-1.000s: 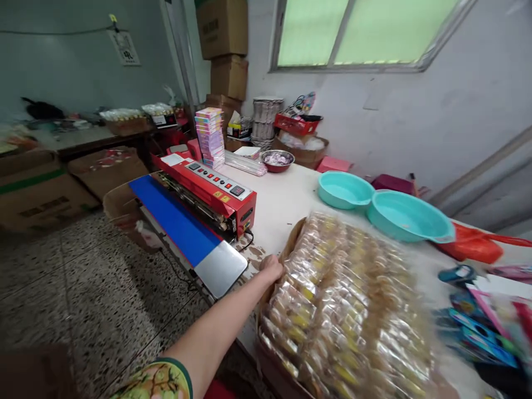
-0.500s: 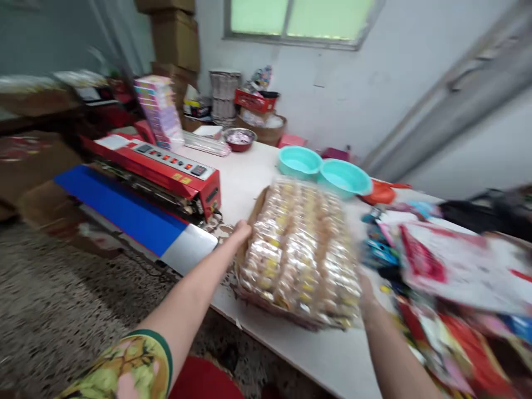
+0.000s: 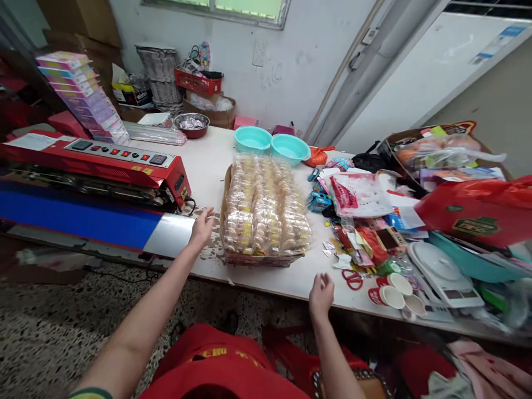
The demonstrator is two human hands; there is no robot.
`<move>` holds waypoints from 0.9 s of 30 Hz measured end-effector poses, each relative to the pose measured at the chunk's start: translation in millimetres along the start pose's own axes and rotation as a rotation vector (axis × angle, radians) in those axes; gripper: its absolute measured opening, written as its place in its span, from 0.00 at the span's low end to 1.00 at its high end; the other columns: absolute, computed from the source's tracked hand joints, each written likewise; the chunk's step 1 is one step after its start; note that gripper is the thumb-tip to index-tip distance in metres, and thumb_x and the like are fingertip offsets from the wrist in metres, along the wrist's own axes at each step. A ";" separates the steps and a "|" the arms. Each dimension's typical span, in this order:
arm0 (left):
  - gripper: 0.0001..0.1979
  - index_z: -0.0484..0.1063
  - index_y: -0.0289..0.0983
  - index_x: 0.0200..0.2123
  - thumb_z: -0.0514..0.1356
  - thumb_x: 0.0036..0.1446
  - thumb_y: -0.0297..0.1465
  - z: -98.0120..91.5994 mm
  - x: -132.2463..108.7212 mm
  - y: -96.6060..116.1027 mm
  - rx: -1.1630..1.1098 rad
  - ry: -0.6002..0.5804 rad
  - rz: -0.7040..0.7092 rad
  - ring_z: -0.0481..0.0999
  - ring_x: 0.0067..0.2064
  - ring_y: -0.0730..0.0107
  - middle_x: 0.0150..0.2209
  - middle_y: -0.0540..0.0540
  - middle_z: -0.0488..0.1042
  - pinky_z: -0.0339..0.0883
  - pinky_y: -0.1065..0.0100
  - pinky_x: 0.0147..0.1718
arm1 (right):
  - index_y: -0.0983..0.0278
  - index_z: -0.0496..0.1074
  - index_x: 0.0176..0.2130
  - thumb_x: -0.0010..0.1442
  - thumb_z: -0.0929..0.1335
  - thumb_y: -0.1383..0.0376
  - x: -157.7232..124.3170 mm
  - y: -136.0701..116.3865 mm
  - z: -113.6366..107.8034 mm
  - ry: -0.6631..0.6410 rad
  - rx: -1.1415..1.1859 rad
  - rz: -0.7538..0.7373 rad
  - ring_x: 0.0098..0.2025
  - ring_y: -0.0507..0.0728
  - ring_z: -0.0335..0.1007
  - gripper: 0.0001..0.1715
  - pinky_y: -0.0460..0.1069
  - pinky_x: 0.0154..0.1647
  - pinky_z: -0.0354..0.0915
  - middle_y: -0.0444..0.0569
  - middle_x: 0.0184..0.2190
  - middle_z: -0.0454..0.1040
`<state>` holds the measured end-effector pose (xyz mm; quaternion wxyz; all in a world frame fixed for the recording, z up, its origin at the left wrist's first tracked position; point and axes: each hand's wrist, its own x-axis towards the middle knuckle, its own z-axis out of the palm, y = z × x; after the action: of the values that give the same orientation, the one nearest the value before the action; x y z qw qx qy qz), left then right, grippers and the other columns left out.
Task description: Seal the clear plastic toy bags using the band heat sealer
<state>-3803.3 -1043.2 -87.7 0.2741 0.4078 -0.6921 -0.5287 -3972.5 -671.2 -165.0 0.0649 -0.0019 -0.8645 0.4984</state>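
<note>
The white table (image 3: 249,280) carries everything here. The red band sealer (image 3: 103,160) runs along its left edge, and just right of that, near the front edge, is the cardboard tray (image 3: 226,188) of wrapped pastries. The tray sits flat, with two teal basins (image 3: 270,145) behind it toward the back edge. Your hands are apart and both empty. Your left hand (image 3: 202,227) hovers with fingers spread just beside the tray's near left corner, next to the sealer's steel end plate. Your right hand (image 3: 321,291) hangs loosely curled at the front edge, off the tray's near right corner and not touching it. If you shift the tray, I would grip the cardboard walls low on both sides, since the packets are heaped above the rim and look ready to slide. Keep it clear of the red scissors (image 3: 353,280) and paper cups (image 3: 393,292) to its right. The packets are clear film over round golden-brown pieces with yellow labels, laid in rows.
</note>
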 end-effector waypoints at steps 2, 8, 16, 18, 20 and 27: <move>0.22 0.68 0.40 0.54 0.56 0.55 0.28 -21.0 -28.6 0.2 0.062 -0.061 0.202 0.72 0.51 0.63 0.51 0.42 0.73 0.70 0.64 0.46 | 0.70 0.65 0.53 0.53 0.64 0.42 -46.7 23.3 -19.0 -0.038 -0.040 0.079 0.48 0.68 0.73 0.42 0.60 0.49 0.67 0.66 0.49 0.73; 0.10 0.76 0.42 0.41 0.63 0.54 0.31 -28.6 -56.7 21.4 0.664 -0.319 0.774 0.60 0.61 0.51 0.55 0.41 0.64 0.62 0.51 0.56 | 0.60 0.66 0.53 0.60 0.68 0.56 -87.1 -71.5 18.4 -0.183 0.003 -0.780 0.60 0.65 0.63 0.23 0.64 0.58 0.62 0.59 0.56 0.67; 0.02 0.73 0.38 0.31 0.62 0.54 0.25 -23.3 -54.1 56.2 0.519 -0.390 0.690 0.61 0.61 0.52 0.53 0.42 0.68 0.58 0.50 0.58 | 0.61 0.73 0.27 0.57 0.71 0.64 -36.5 -202.9 63.9 -0.602 -0.129 -1.209 0.66 0.68 0.51 0.07 0.65 0.62 0.57 0.54 0.58 0.68; 0.02 0.73 0.37 0.33 0.60 0.57 0.29 -29.2 -53.2 76.5 0.237 -0.415 0.564 0.69 0.54 0.59 0.48 0.43 0.72 0.63 0.57 0.54 | 0.61 0.73 0.28 0.58 0.71 0.61 -29.7 -225.1 52.2 -0.681 0.028 -1.133 0.62 0.66 0.60 0.09 0.64 0.59 0.60 0.54 0.52 0.73; 0.12 0.70 0.38 0.45 0.60 0.58 0.32 -35.4 -50.4 95.6 -0.093 -0.400 0.434 0.74 0.48 0.63 0.46 0.44 0.74 0.66 0.61 0.50 | 0.60 0.73 0.29 0.60 0.69 0.58 -26.4 -253.4 41.4 -0.751 0.187 -1.001 0.52 0.63 0.71 0.11 0.60 0.53 0.66 0.52 0.45 0.78; 0.36 0.64 0.37 0.55 0.72 0.42 0.36 -51.5 -58.5 88.9 -0.454 -0.470 0.016 0.78 0.43 0.61 0.46 0.40 0.76 0.71 0.65 0.41 | 0.63 0.73 0.28 0.53 0.72 0.51 -30.1 -307.7 57.2 -0.735 0.574 -0.497 0.40 0.60 0.76 0.18 0.54 0.40 0.70 0.53 0.36 0.80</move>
<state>-3755.7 -1009.7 15.2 0.1947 0.1976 -0.6042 -0.7470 -3930.3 -877.3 68.7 -0.1283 0.3960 -0.6333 0.6524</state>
